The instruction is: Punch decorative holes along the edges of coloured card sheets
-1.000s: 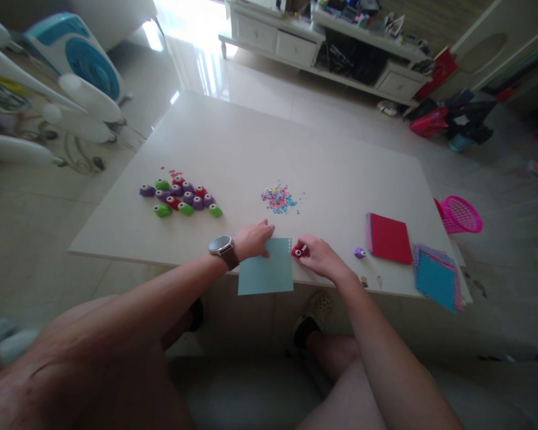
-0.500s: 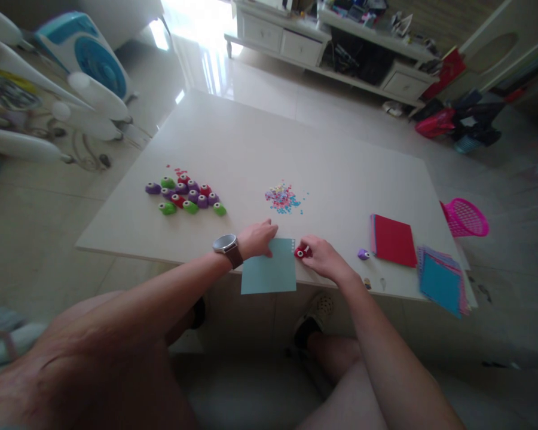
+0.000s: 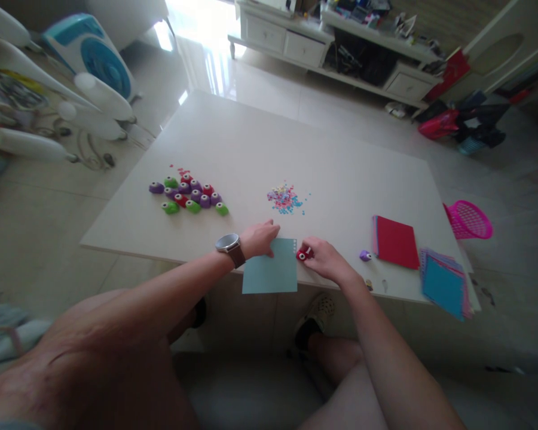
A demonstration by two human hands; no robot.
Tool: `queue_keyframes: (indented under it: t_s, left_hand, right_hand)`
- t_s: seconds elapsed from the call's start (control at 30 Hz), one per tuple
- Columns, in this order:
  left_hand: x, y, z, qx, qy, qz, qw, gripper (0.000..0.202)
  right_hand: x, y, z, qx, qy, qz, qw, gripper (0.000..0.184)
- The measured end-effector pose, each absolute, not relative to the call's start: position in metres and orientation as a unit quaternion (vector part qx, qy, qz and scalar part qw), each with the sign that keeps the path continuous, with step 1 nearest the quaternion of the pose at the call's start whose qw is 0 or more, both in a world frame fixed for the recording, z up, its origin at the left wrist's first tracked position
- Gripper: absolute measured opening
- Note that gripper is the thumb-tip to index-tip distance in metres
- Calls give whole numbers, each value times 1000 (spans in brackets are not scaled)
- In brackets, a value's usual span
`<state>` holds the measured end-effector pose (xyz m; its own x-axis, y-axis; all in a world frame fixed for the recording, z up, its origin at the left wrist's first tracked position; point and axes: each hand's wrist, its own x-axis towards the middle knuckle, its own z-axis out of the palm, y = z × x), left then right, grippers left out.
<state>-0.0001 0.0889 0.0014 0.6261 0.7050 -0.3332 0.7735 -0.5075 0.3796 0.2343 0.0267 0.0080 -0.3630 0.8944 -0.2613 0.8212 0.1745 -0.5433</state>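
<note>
Little movement; right hand clenched on red punch; left hand flat on paper

The right hand hides half the red punch — confetti shapes (pink, blue) too small to tell.

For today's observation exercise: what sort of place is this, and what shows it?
Most likely a home living room: a low white table on glossy floor tiles, a white drawer unit cluttered on top, and a blue-and-white fan.
</note>
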Motion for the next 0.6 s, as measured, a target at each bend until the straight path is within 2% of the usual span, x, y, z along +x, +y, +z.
queue_keyframes:
  t_s: [0.6]
  left_hand:
    - [0, 88, 1, 863, 432, -68, 252, 54]
  right_hand:
    - [230, 25, 15, -560, -750, 347, 62, 23]
